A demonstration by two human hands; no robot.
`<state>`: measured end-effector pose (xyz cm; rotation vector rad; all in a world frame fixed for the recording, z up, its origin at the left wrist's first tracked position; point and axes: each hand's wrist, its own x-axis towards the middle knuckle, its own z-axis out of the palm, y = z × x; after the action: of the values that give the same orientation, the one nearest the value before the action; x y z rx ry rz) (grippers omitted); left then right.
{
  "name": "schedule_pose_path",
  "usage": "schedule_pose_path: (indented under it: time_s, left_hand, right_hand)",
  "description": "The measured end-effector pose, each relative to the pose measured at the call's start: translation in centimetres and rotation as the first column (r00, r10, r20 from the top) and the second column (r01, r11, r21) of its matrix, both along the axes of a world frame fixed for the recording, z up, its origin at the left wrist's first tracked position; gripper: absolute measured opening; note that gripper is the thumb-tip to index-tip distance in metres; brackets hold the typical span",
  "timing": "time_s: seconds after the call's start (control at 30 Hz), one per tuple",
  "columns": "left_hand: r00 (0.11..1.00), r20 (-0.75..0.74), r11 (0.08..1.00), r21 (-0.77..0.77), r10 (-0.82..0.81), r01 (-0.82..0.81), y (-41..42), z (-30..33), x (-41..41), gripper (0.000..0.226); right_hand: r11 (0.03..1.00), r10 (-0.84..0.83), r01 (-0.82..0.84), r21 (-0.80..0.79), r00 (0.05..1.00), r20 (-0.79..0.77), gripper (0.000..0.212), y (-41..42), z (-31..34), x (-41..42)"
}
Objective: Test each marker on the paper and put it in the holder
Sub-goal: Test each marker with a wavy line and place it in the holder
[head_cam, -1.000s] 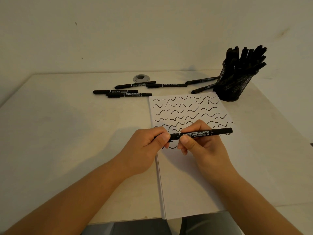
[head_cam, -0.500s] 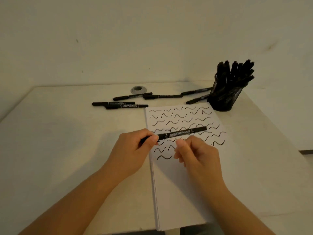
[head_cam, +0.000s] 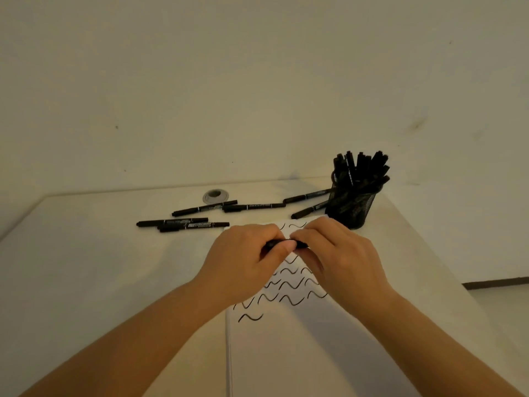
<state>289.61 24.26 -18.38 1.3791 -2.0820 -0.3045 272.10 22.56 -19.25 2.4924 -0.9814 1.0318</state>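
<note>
Both hands are drawn together above the top of the paper (head_cam: 286, 353). The left hand (head_cam: 243, 262) and the right hand (head_cam: 340, 259) each curl closed around the same black marker (head_cam: 286, 243), which lies crosswise between them; only a short dark stretch of it shows between the thumbs, so its ends and cap cannot be made out. The marker is held just above the sheet, not touching the worktop (head_cam: 86, 267).

The paper lies flat on the pale worktop and carries rows of short black squiggles (head_cam: 289, 285), part of them hidden under the hands; its lower half is blank.

Beyond the hands, to the right, stands the black mesh holder (head_cam: 350, 209), crowded with black markers standing on end and fanning outward. Six loose markers (head_cam: 183, 224) lie flat on the worktop behind the paper: two side by side at the left, two more nearer the middle, and two lying slantwise just beside the holder's base. A small round grey grommet (head_cam: 215, 195) sits in the worktop near the wall.
</note>
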Motion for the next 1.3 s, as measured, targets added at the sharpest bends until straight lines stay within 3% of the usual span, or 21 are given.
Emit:
schedule_pose_path:
  time_s: [0.13,0.27,0.37,0.5,0.63,0.83,1.13,1.3]
  left_hand:
    - [0.997,-0.048,0.998,0.03,-0.052,0.054,-2.7,1.5,-1.4,0.03]
    - [0.985,-0.173,0.959,0.273,-0.03,0.077,-7.0,1.1,-1.4,0.024]
    - [0.995,-0.091,0.931,0.365,0.043,-0.007,-10.7,-0.5,-0.8,0.017]
    - [0.992,0.112,0.93,0.356,0.055,-0.092,-14.2,-2.5,-1.4,0.018]
    - [0.972,0.225,0.933,0.332,0.066,-0.14,-15.9,-3.6,-3.1,0.03]
    - [0.913,0.395,0.948,0.24,0.101,-0.209,-16.4,-5.3,-4.8,0.033]
    - [0.929,0.348,0.914,0.321,0.129,-0.247,-16.5,-5.3,-4.5,0.028]
    - [0.911,0.388,0.908,0.315,0.141,-0.275,-16.2,-5.3,-4.4,0.028]
  right_hand:
    - [0.983,-0.108,0.091,0.157,0.989,0.102,0.013,-2.4,1.8,-2.0]
    - [0.92,-0.292,0.155,0.359,0.883,0.366,0.013,-4.9,3.3,-4.7]
    - [0.918,-0.314,0.072,0.39,0.732,0.604,0.029,-6.1,4.5,-6.8]
    - [0.925,-0.32,0.036,0.379,0.613,0.722,0.036,-7.2,5.2,-8.3]
    - [0.899,-0.376,0.088,0.429,0.659,0.652,0.039,-8.2,4.2,-8.5]
    - [0.879,-0.396,0.203,0.432,0.815,0.422,0.048,-9.5,3.0,-7.7]
    - [0.795,-0.518,0.374,0.477,0.829,0.213,0.034,-10.7,2.2,-6.0]
    - [0.832,-0.496,0.417,0.365,0.854,0.157,0.033,-10.4,2.3,-5.6]
